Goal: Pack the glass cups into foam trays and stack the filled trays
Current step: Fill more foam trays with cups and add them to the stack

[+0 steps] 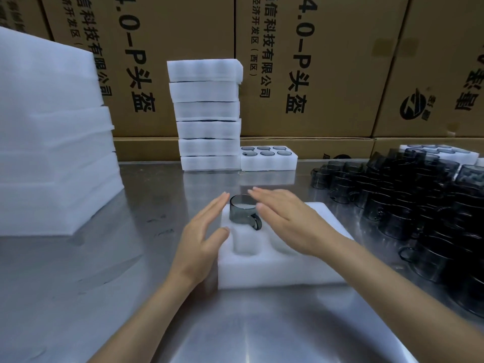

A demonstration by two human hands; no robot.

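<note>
A white foam tray (275,273) lies on the steel table in front of me. One dark glass cup (243,212) with a handle sits in its far left pocket, standing high out of the foam. My left hand (203,237) is flat with straight fingers at the tray's left side, just beside the cup. My right hand (285,218) hovers over the tray to the right of the cup, fingers extended, holding nothing. A tall stack of filled trays (207,113) stands at the back, with one filled tray (269,159) beside it.
Many loose dark glass cups (408,205) crowd the right side of the table. A pile of foam sheets (52,142) rises at the left. Cardboard boxes (314,69) wall off the back. Another foam tray (440,153) sits at the far right.
</note>
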